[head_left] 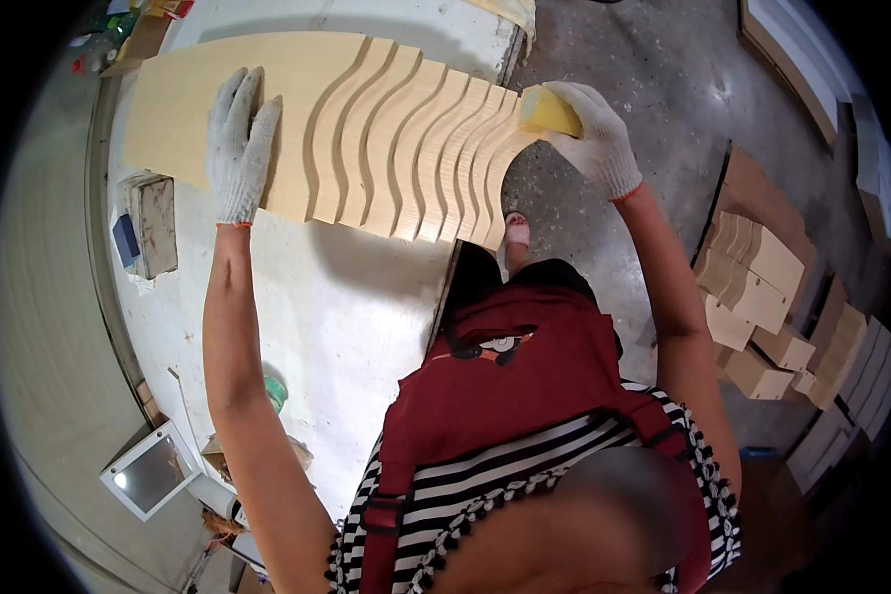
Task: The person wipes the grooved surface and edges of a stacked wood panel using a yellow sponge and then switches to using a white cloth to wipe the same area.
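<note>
A pale wooden panel [292, 74] with wavy stepped ridges across its right half lies over a white worktable [307, 287]. On its smooth left part rests my left hand [238, 144], gloved in white knit, palm down with the fingers stretched out. My right hand [594, 139], in a matching glove, is closed around a yellow sanding sponge [549, 111]. The sponge touches the curved right end of the panel, which reaches past the table's edge. My right fingertips are partly hidden behind the sponge.
A worn block [156, 223] and a small blue block [126, 240] lie on the table's left. Several wavy wooden pieces [752, 262] are stacked on the floor at the right. A framed screen [150, 470] stands at lower left. My foot [517, 230] is below the panel.
</note>
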Demonstrator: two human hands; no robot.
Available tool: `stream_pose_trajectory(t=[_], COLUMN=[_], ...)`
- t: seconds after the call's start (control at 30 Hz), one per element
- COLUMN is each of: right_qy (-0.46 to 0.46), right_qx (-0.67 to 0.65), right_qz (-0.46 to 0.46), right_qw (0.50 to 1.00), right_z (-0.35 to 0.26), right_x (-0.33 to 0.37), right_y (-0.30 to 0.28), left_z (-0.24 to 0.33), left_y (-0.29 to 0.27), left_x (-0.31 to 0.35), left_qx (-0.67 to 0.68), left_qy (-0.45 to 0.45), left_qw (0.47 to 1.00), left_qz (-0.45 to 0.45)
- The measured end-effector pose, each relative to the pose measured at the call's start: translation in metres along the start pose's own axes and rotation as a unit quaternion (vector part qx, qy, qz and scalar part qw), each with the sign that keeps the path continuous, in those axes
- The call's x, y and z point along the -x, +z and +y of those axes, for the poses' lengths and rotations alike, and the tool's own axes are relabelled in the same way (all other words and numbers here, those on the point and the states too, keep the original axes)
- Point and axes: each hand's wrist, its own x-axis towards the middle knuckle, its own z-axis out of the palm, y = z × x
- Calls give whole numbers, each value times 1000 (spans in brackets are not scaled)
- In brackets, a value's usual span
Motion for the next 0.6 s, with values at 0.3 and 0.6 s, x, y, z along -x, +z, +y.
stream_pose_trajectory(t=[0.3,0.6], right_qy=[68,55], right_qx=[-58,29], right_qz=[-47,-92], right_qw=[995,994], right_z=[4,-16], right_x=[12,21], right_y=[-14,-4], left_z=[0,-7], left_y=[0,0], left_x=[0,1], left_qx=[0,-17], left_qy=[0,7], left_qw=[1000,1000], left_qz=[-8,-3])
